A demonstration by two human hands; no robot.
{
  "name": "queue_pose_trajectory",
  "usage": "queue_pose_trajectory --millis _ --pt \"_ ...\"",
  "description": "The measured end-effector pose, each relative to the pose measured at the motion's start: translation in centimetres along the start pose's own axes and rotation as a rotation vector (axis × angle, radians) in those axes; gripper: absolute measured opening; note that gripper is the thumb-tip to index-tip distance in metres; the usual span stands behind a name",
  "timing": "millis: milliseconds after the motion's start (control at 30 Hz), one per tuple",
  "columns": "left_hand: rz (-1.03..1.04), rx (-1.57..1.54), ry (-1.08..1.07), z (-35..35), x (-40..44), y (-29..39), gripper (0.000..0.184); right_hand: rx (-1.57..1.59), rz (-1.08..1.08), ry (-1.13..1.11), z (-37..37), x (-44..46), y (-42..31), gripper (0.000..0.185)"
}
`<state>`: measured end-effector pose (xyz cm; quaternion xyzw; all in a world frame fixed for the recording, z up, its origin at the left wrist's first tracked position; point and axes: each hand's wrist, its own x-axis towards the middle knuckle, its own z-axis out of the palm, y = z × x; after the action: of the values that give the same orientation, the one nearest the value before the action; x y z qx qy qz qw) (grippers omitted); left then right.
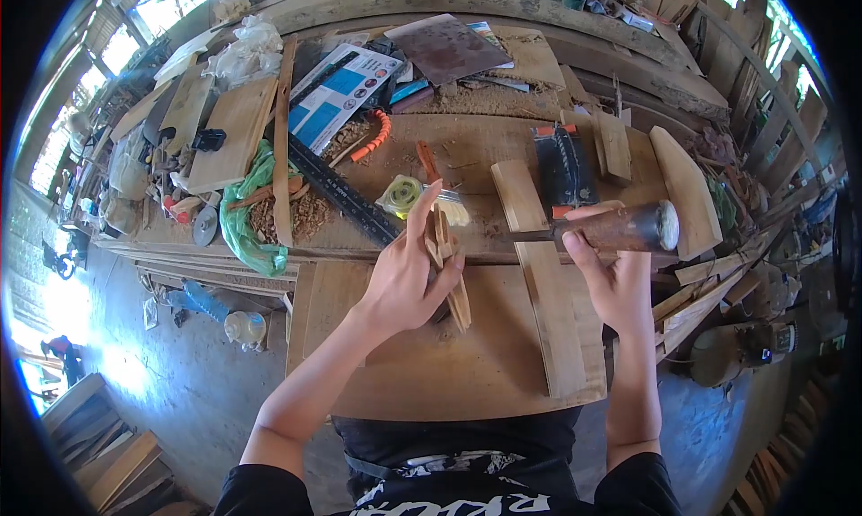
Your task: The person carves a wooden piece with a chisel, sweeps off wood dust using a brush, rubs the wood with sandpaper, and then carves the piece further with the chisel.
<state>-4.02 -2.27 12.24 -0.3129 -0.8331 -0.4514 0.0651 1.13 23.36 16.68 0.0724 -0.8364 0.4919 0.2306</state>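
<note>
My left hand (404, 278) is closed around a short, narrow wooden piece (461, 308) with split-looking ends, its index finger pointing up along it. In my right hand (620, 287) is a chisel (637, 227) with a thick, dark wooden handle. Its blade points left, over a long wooden strip (555, 323); I cannot tell whether it touches the strip. That strip lies lengthwise across a wide board (413, 377) and the bench (489, 143). Just beyond my left hand are a roll of clear tape (401, 195) and a brush with an orange handle (427, 159).
A black ruler (337, 185) lies diagonally at left, near a green plastic bag (247, 220) and wood shavings. An orange coiled tube (373, 139) and a printed box (346, 94) are farther back. A dark pouch (566, 167) and wood blocks (613, 148) stand at right.
</note>
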Motion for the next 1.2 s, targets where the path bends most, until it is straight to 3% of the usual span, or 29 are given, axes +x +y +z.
queue_pose_trajectory --millis 33,600,1200 --pt "-0.001 -0.001 0.016 0.1 0.1 0.0 0.075 -0.07 -0.128 0.019 0.2 0.4 0.9 0.02" --pt "-0.135 -0.018 -0.026 0.3 1.3 0.5 0.065 -0.077 -0.105 0.017 1.1 2.6 0.3 0.016" --pt "0.037 0.015 0.089 0.7 1.0 -0.9 0.059 -0.075 -0.1 0.035 1.6 3.0 0.6 0.018"
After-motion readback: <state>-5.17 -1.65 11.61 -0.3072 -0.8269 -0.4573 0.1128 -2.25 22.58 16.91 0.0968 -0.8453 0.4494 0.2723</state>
